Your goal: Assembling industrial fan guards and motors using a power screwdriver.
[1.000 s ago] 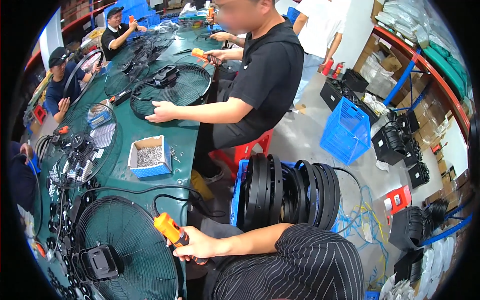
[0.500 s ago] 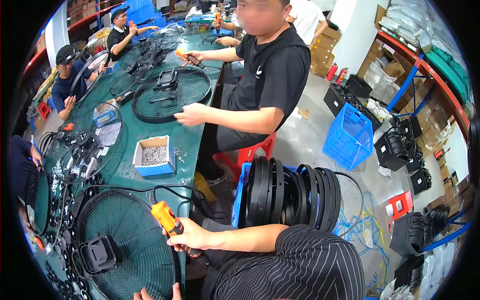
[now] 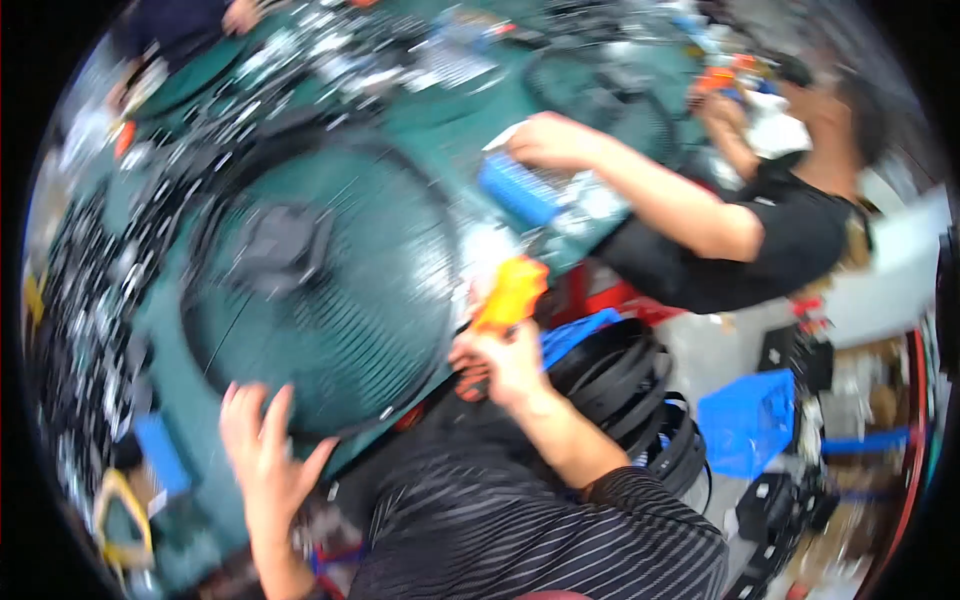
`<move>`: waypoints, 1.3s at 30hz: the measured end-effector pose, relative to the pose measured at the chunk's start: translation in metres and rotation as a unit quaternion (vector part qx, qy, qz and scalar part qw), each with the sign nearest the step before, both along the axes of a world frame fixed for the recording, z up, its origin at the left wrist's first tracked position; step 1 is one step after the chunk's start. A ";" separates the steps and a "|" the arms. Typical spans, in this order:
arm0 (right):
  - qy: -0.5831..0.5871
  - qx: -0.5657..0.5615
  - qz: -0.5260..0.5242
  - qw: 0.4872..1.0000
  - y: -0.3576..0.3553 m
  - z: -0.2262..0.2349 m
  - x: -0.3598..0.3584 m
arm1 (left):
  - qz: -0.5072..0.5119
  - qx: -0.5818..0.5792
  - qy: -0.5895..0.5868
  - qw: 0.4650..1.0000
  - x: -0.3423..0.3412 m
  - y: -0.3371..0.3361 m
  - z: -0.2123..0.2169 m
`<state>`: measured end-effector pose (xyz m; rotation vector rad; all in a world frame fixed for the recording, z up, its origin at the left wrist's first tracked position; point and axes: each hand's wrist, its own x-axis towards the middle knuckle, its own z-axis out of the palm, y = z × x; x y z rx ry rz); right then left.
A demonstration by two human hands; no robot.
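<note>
My right hand (image 3: 505, 365) is closed round an orange and black power screwdriver (image 3: 510, 292), held at the right edge of a round black wire fan guard (image 3: 370, 300). The guard lies on the green table, with a dark motor housing (image 3: 282, 250) at its middle. Beside the near rim, my left hand (image 3: 262, 440) has its fingers spread and nothing in it. A blue-sided box (image 3: 518, 190) stands beyond the guard to the right; a co-worker's hand (image 3: 555, 140) is at it. Motion blurs the picture, and the box's contents cannot be made out.
Many small dark parts (image 3: 90, 260) are strewn along the table's left. A yellow loop-shaped thing (image 3: 122, 515) lies near left. Black rings (image 3: 640, 390) fill a blue crate at my right; another blue crate (image 3: 745, 425) stands on the floor. A co-worker (image 3: 750, 245) sits at far right.
The view has swung, so the fan guard now appears higher and further right. My left hand has come fully into view, fingers spread. The co-worker's hand has moved to the blue-sided box.
</note>
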<state>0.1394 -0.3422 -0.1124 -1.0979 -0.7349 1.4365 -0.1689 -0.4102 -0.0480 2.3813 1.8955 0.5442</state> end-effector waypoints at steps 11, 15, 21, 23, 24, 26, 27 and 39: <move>0.110 0.036 0.000 0.993 0.019 0.001 0.012 | -0.151 0.130 0.026 0.980 0.003 0.032 0.013; 0.090 -0.030 0.006 0.995 0.013 0.020 0.019 | -0.121 0.116 0.026 0.986 0.028 0.025 0.025; 0.087 -0.143 0.010 0.986 0.002 0.011 0.031 | -0.042 0.065 -0.026 0.997 0.034 0.011 -0.006; 0.085 -0.039 0.010 0.996 0.006 -0.001 0.029 | -0.046 0.060 -0.078 0.994 0.009 -0.005 -0.009; -0.016 -0.072 -0.032 0.997 0.008 -0.009 0.023 | 0.001 0.137 -0.092 0.986 -0.009 -0.014 -0.007; 0.097 -0.006 0.038 0.995 0.015 -0.012 0.019 | 0.110 0.225 -0.042 0.967 -0.064 -0.034 0.008; 0.073 0.027 0.033 0.996 0.015 -0.011 0.019 | 0.171 0.239 -0.003 0.956 -0.094 -0.045 0.018; 0.095 0.056 -0.005 0.994 0.014 -0.010 0.023 | 0.310 -0.223 0.161 0.910 -0.238 -0.019 0.031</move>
